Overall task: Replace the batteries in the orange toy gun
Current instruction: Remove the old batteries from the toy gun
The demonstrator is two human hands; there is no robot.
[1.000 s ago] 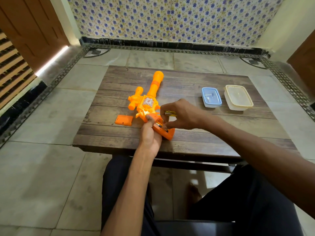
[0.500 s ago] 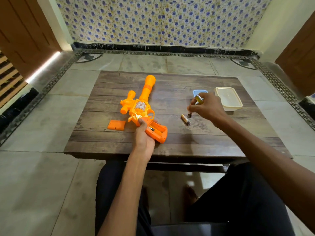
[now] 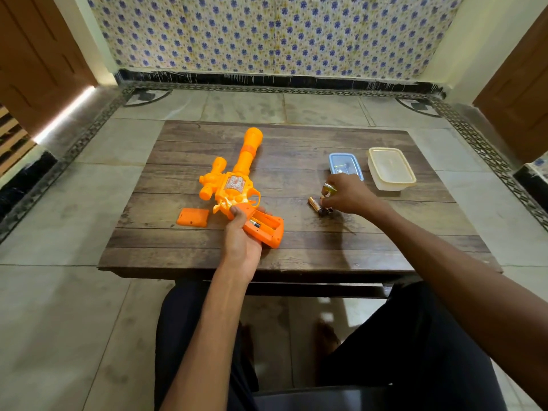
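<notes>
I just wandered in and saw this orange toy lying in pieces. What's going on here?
A person is changing the batteries in an orange toy gun. The left hand grips its handle, where the battery compartment lies open with one battery visible inside. The cover lies on the wooden table beside it. The right hand is over by loose batteries on the table, one pinched in its fingers, near two plastic containers.

The right hand (image 3: pixel 348 194) has left the gun (image 3: pixel 237 188) and lowered to the table (image 3: pixel 296 250) near the blue box (image 3: pixel 345 164), beside a laid-down battery (image 3: pixel 314 203).
</notes>
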